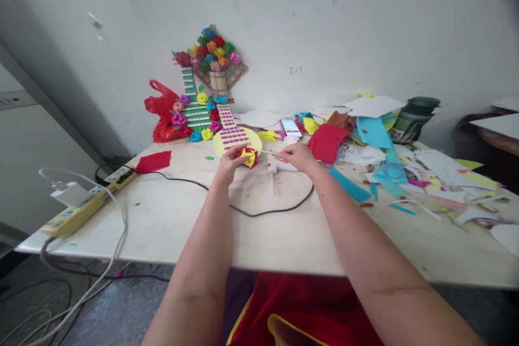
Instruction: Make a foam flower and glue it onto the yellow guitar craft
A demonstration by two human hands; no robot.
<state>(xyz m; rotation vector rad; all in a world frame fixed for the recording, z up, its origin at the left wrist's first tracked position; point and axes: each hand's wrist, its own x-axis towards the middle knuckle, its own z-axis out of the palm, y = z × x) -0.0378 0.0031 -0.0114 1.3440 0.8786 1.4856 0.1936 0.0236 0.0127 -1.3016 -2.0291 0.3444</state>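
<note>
My left hand (233,161) is closed round a small red and yellow paper flower (250,158). A thin wooden stick (265,152) runs from the flower to my right hand (298,157), whose fingers pinch it. Under and beside my right hand lies a white glue gun (279,164), partly hidden by the fingers. Just behind my left hand rests a round yellow paper piece (255,139) with a purple-striped neck, shaped like a guitar.
Several paper flowers decorate a green striped piece (197,113) at the wall. A red plastic bag (161,111), phone (291,127), dark bottle (416,119) and paper scraps (438,167) sit around. A power strip (89,208) is at left; a black cable (267,213) crosses the table.
</note>
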